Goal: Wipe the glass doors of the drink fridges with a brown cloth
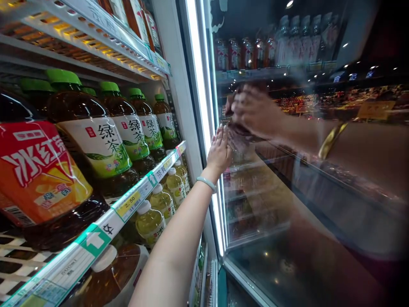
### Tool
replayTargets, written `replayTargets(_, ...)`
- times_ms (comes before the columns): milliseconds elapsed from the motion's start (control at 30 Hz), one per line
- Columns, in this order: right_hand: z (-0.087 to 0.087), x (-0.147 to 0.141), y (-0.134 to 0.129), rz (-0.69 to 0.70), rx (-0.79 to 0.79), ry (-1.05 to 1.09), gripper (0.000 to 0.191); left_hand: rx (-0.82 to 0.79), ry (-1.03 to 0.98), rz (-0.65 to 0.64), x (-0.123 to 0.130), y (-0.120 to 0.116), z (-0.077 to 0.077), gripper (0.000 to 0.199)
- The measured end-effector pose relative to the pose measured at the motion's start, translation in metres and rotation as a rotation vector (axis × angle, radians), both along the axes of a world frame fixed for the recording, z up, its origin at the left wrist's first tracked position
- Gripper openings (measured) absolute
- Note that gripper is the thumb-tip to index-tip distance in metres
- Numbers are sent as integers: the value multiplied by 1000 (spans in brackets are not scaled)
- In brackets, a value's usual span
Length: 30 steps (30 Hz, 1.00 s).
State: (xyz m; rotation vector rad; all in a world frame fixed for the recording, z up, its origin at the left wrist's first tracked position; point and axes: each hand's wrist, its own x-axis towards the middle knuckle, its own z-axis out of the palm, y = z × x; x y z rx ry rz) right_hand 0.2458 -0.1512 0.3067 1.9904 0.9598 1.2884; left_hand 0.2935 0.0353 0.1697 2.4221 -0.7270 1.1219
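My left hand (pixel 220 149), with a pale green bangle (pixel 207 183) at its wrist, reaches forward beside the shelves. Its fingers are stretched out flat against the inner side of the glass door (pixel 271 204), close to the lit strip (pixel 198 64). Farther right and a little higher, my right hand (pixel 252 111) is closed on a dark brown cloth (pixel 244 130) at the glass. A gold bangle (pixel 332 140) circles that forearm. Haze and reflections cover this area, so I cannot tell which side of the pane the right hand is on.
Left of my arm stand a red-labelled tea bottle (pixel 41 170) and several green-capped tea bottles (pixel 99 136) on a wire shelf. A price rail (pixel 128 204) edges it. Paler bottles (pixel 151 219) sit below. The door's lower frame (pixel 246 281) runs toward me.
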Motion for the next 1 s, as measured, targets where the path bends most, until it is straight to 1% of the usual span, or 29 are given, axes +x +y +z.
replayTargets(33,19,-3,1,-25,76,-34,38,-11,-22,-4,2,-3,5,70)
replayTargets(67,30,-5,3,-39,116,-43,40,-20,-42,-11,4,-7,7,69)
replayTargets(100,32,-7,4,-51,145,-43,41,-30,-53,-20,6,-11,6,68)
replayTargets(133,23,-8,5,-55,147,-25,41,-42,-51,-28,7,-15,1,67)
replayTargets(167,5,-9,5,-50,126,6,41,-54,-39,-34,7,-18,-7,67)
replayTargets(200,-20,-10,5,-49,97,34,40,-65,-23,-37,6,-21,-17,66)
replayTargets(267,-75,-13,1,0,-8,122,39,-80,6,-43,4,-24,-41,66)
replayTargets(300,-98,-14,-3,12,-42,142,36,-82,12,-48,3,-23,-52,66)
replayTargets(333,-115,-15,-7,30,-71,159,32,-82,9,-55,3,-23,-60,66)
replayTargets(367,-123,-16,-11,55,-103,171,30,-83,0,-62,3,-21,-65,67)
replayTargets(400,-123,-17,-16,78,-120,167,29,-85,-11,-69,4,-21,-67,67)
replayTargets(433,-114,-18,-20,94,-124,152,30,-89,-24,-75,5,-20,-65,68)
replayTargets(467,-99,-20,-23,98,-113,127,33,-94,-42,-84,6,-21,-59,68)
replayTargets(533,-64,-24,-26,79,-18,48,38,-110,-107,-121,7,-28,-44,70)
replayTargets(567,-50,-27,-26,61,48,13,38,-114,-150,-146,7,-33,-37,70)
replayTargets(600,-43,-31,-27,49,108,-10,37,-117,-191,-171,5,-40,-32,70)
replayTargets(633,-42,-36,-28,42,154,-21,35,-120,-224,-191,2,-47,-30,69)
replayTargets(667,-50,-42,-30,35,183,-29,33,-121,-246,-205,-1,-55,-31,69)
replayTargets(700,-63,-50,-34,27,188,-28,32,-122,-254,-212,-5,-61,-35,69)
replayTargets(800,-115,-76,-56,19,133,-43,28,-139,-263,-220,-18,-75,-56,73)
replayTargets(833,-127,-85,-65,31,116,-29,29,-144,-271,-216,-21,-77,-61,74)
replayTargets(867,-133,-94,-74,47,113,-18,30,-144,-283,-212,-24,-79,-64,75)
replayTargets(900,-132,-101,-81,65,118,-17,31,-136,-299,-212,-27,-81,-63,76)
replayTargets(933,-124,-107,-85,70,135,-29,31,-125,-319,-219,-30,-84,-59,76)
replayTargets(1000,-99,-113,-87,39,191,-105,27,-113,-363,-252,-37,-92,-43,73)
